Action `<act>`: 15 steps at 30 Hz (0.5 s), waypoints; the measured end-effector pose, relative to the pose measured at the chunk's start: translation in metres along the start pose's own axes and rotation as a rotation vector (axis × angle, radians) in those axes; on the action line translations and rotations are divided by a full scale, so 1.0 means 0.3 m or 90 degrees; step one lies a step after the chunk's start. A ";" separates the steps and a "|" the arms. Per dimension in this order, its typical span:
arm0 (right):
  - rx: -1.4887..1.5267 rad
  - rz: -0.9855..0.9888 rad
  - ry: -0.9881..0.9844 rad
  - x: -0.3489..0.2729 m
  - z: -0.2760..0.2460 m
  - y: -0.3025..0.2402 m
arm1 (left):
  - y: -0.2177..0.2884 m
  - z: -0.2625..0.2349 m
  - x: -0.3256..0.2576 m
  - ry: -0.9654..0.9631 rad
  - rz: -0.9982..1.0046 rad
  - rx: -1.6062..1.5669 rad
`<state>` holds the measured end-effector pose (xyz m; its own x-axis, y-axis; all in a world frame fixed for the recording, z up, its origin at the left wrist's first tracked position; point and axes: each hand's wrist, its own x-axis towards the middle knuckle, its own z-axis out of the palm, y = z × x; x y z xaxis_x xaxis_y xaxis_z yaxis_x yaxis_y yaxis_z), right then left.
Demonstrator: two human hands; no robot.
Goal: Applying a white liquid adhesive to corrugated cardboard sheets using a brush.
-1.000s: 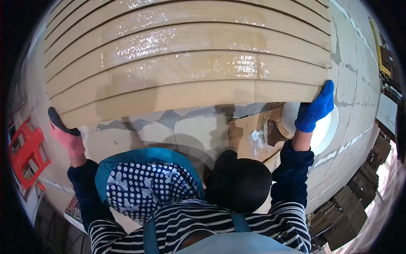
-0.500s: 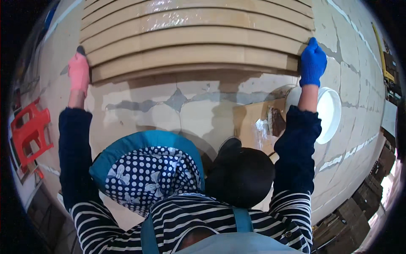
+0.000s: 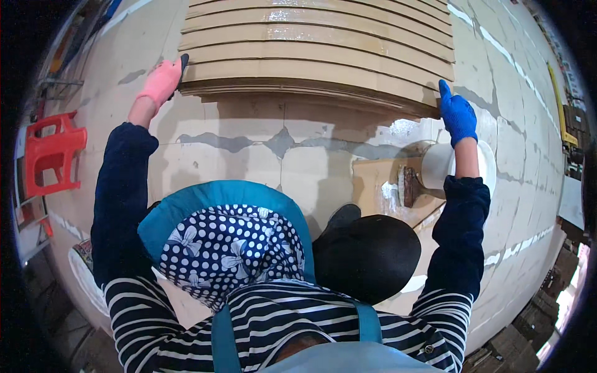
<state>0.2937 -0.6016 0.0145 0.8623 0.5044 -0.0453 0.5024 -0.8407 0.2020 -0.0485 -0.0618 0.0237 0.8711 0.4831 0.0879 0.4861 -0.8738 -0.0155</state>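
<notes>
A stack of brown cardboard sheets (image 3: 317,71) lies in front of me at the top of the view, the sheets overlapping in steps like a fan. At its near left corner my left hand (image 3: 163,79), in a pink glove with a dark thumb tip, is closed on the edge. My right hand (image 3: 459,116), in a blue knitted glove, holds the near right corner, thumb pointing away along the edge. The fingers of both hands are partly hidden. Light glints off a shiny patch on the sheets.
Beside my right forearm stands a white bucket (image 3: 488,163). A flat cardboard piece (image 3: 370,171) on the tiled floor carries a dark brown, rough-looking object (image 3: 410,186). At the left is a red plastic stool (image 3: 56,152). Stacked brown material (image 3: 540,311) lines the right side.
My left hand has moved right and a little farther away with the cardboard's left edge. My right hand has come slightly nearer. The near edge of the sheets now slants down toward the right.
</notes>
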 end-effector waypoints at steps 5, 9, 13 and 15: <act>0.170 0.142 -0.215 -0.021 -0.223 -0.023 | 0.115 -0.253 0.062 -0.291 -0.321 -0.235; 1.292 0.076 -0.191 0.009 -0.124 0.103 | -0.053 -0.106 -0.009 0.080 -0.136 -0.846; 0.824 0.243 0.468 0.021 0.116 -0.043 | 0.015 0.146 -0.004 0.272 -0.324 -1.035; 0.787 0.213 0.483 -0.003 0.102 -0.087 | 0.052 0.162 0.006 0.388 -0.336 -0.730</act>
<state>0.2818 -0.5860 -0.0207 0.9029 -0.0883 0.4208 0.3625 -0.3698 -0.8555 -0.0359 -0.0719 -0.0247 0.2954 0.9232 0.2460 0.1577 -0.3011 0.9405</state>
